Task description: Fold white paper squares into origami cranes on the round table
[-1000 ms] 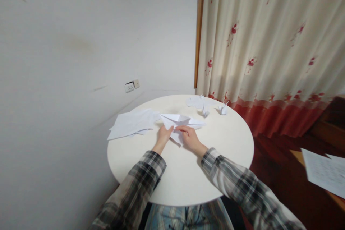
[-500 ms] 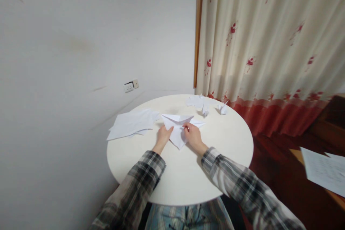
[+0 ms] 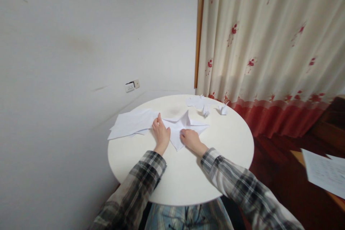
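Observation:
A partly folded white paper [image 3: 180,129] lies on the round white table [image 3: 185,172], one flap standing up at its far side. My left hand [image 3: 161,132] lies flat on the paper's left part, fingers stretched out. My right hand [image 3: 189,138] rests on the paper's right near part with its fingers curled and pressed down on it. Both sleeves are plaid.
A loose stack of white sheets [image 3: 132,123] lies left of the folded paper. Small folded paper figures [image 3: 206,110] [image 3: 223,109] and scraps sit at the table's far edge. A wall is at the left, a curtain [image 3: 269,50] behind, printed sheets [image 3: 325,172] on a surface at right.
My left hand moved forward and flattened onto the paper's left side. My right hand slid back toward me. The paper's far flap now stands up as a point.

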`<state>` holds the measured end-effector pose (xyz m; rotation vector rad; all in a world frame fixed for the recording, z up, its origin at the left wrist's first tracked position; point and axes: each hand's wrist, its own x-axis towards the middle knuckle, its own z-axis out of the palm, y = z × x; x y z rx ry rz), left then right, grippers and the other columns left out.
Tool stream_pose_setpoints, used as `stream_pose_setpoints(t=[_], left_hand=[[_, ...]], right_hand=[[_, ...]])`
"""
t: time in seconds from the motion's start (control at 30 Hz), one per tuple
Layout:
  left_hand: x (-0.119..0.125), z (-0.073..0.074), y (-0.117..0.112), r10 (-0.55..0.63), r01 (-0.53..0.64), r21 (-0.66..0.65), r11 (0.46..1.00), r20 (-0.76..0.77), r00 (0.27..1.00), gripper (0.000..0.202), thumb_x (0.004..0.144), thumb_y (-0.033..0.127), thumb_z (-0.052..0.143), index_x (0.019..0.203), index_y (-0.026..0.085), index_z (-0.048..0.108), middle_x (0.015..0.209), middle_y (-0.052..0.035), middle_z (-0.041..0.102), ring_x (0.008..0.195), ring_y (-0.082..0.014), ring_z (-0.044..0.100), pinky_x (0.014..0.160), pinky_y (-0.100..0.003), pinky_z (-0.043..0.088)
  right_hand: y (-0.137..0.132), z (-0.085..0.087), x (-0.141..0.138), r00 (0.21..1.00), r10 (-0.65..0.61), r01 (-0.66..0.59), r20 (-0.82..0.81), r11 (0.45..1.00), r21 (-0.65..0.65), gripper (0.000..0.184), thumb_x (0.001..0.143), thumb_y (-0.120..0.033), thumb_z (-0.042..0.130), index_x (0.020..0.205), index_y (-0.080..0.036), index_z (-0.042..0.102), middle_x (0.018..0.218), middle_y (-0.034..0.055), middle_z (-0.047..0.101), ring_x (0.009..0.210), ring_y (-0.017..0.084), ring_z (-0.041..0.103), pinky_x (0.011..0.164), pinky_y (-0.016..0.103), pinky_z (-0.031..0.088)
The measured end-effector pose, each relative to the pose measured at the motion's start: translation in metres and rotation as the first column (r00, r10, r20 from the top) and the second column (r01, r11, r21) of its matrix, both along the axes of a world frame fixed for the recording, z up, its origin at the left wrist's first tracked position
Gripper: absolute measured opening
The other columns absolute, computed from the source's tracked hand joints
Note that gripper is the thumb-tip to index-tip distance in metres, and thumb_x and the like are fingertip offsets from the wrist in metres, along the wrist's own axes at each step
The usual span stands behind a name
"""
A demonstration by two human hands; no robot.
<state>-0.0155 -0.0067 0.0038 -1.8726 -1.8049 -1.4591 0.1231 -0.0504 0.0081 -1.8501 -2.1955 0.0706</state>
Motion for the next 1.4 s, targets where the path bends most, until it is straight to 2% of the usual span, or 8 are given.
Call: stream_pose_setpoints(t=[0.1,0.2,0.3,0.37,0.87,1.13,1.27,1.4], left_hand=[[0.002,0.008,-0.006,-0.03,0.026,0.109,0.994,0.035,0.999,0.058,0.07,0.008,0.054,0.125,0.015,0.036,0.112,-0.0118,0.047,0.109,-0.0244,0.044,0.095,-0.041,0.034],[0.008,0.007,-0.009,-0.273,0.273,0.037,0.961,0.001,0.962,0.029,0.077,0.015,0.05,0.106,0.017,0.05,0.093,-0.0059,0.054,0.092,-0.0189,0.052,0.085,-0.033,0.041],[0.014,0.001,-0.009,-0.547,0.525,-0.204,0.826,-0.066,0.835,0.016,0.082,0.02,0.043,0.093,0.019,0.056,0.085,-0.0029,0.059,0.081,-0.0153,0.055,0.078,-0.027,0.043],[0.016,-0.003,-0.009,-0.631,0.583,-0.308,0.752,-0.078,0.772,0.02,0.085,0.021,0.038,0.092,0.02,0.057,0.086,-0.0033,0.062,0.081,-0.0155,0.057,0.077,-0.026,0.043],[0.011,-0.015,0.002,-0.643,0.574,-0.361,0.735,-0.099,0.76,0.028,0.082,0.013,0.038,0.098,0.018,0.06,0.099,-0.0061,0.064,0.095,-0.0172,0.056,0.089,-0.031,0.042],[0.009,-0.029,0.01,-0.649,0.545,-0.435,0.717,-0.128,0.75,0.042,0.079,0.011,0.038,0.118,0.017,0.052,0.127,-0.0078,0.052,0.119,-0.0149,0.045,0.103,-0.034,0.031],[0.007,-0.034,0.013,-0.587,0.408,-0.524,0.748,-0.233,0.776,0.041,0.086,0.019,0.031,0.123,0.013,0.048,0.134,-0.0108,0.045,0.126,-0.018,0.037,0.105,-0.036,0.026],[0.006,-0.034,0.011,-0.542,0.325,-0.547,0.771,-0.296,0.787,0.043,0.088,0.022,0.03,0.127,0.014,0.045,0.138,-0.0102,0.039,0.129,-0.0198,0.031,0.106,-0.036,0.024]], right_hand=[[0.0,0.0,0.001,1.0,-0.001,0.001,-0.001,1.0,0.029,0.025,0.086,-0.025,0.038,0.098,-0.017,0.059,0.094,0.0118,0.066,0.088,0.022,0.062,0.07,0.029,0.041],[0.001,-0.002,0.001,1.0,-0.007,0.007,-0.008,0.999,0.035,0.026,0.086,-0.025,0.038,0.099,-0.017,0.059,0.093,0.0126,0.067,0.087,0.023,0.062,0.069,0.029,0.042],[0.002,-0.003,0.001,1.0,-0.012,0.013,-0.015,0.999,0.047,0.029,0.087,-0.027,0.036,0.101,-0.016,0.059,0.092,0.0132,0.067,0.086,0.023,0.063,0.069,0.03,0.042],[0.003,-0.004,0.001,1.0,-0.009,0.01,-0.018,0.998,0.06,0.031,0.088,-0.029,0.036,0.104,-0.017,0.059,0.091,0.0128,0.067,0.084,0.023,0.063,0.069,0.029,0.042],[-0.002,0.001,0.004,0.996,-0.01,0.02,-0.089,0.994,0.11,0.033,0.087,-0.034,0.037,0.101,-0.021,0.063,0.087,0.01,0.069,0.081,0.021,0.063,0.067,0.028,0.041],[0.005,-0.01,0.004,0.99,0.082,-0.071,-0.111,0.993,0.097,0.028,0.084,-0.028,0.041,0.078,-0.017,0.067,0.084,0.0095,0.066,0.084,0.019,0.059,0.072,0.027,0.04],[0.013,-0.019,0.006,0.975,0.171,-0.145,-0.141,0.972,0.183,0.025,0.081,-0.027,0.047,0.097,-0.014,0.062,0.101,0.0108,0.062,0.1,0.019,0.052,0.086,0.029,0.038],[0.021,-0.027,0.013,0.961,0.242,-0.229,-0.134,0.968,0.107,0.048,0.086,-0.038,0.041,0.128,-0.013,0.041,0.133,0.0138,0.044,0.123,0.022,0.037,0.1,0.038,0.028]])
